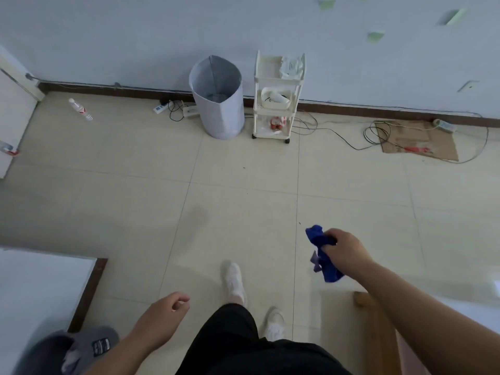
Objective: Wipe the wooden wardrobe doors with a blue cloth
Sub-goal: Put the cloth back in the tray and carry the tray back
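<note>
Tiled floor [243, 171]; right hand [345, 250] grips blue cloth [322, 253].

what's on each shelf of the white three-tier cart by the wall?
White plastic three-tier cart: top shelf holds a crumpled white packet; middle, a white basin with a white item inside; bottom, a clear bag with red contents. Anything under these is hidden.

Soft blue cloth [320, 250], glossy cream floor tiles [243, 212], white plastic trolley [276, 96], matt cardboard sheet [433, 143]

open tiled floor [243, 185] ahead, basket [216, 104], cart [276, 104] apparently against wall
</note>
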Tool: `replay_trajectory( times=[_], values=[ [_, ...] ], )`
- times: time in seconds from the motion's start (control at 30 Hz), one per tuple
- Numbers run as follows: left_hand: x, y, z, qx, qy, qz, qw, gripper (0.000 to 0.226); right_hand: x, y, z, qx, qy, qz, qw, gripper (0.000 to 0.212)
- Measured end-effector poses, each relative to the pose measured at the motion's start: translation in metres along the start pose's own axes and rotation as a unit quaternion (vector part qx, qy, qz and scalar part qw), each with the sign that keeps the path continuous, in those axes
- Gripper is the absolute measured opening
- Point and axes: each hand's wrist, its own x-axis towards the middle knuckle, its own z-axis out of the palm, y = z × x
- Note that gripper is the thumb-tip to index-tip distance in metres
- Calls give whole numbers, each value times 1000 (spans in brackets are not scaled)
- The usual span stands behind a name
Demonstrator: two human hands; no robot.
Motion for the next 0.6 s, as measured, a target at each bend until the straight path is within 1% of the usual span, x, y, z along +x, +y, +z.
replay_trajectory(
  times=[0.03, 0.1, 0.23, 0.33, 0.37, 0.5, 0.6],
  values=[
    [15, 4, -7, -16, 0, -7, 1000, 13, 14, -22, -4, 0, 3, -5, 1000, 36],
    [47, 17, -24, -41, 3, -15, 999, 11, 44, -60, -11, 0, 16, -6, 1000, 34],
    [125, 54, -77, -41, -5, 0, 999, 11, 103, -114, -18, -1, 34, 24, 999, 35],
    [177, 92, -132, -27, -15, 22, 999, 14, 132, -131, -23, -36, 50, 37, 997, 18],
    [194, 106, -151, -21, -16, 29, 999, 14, 138, -133, -26, -54, 53, 43, 996, 16],
    [258, 175, -225, 1, 4, 67, 998, 13, 154, -137, -40, -74, 40, 99, 992, 20],
    [304, 230, -263, -21, 28, 91, 995, 11, 173, -139, -57, -65, 27, 136, 988, 25]
  ],
)
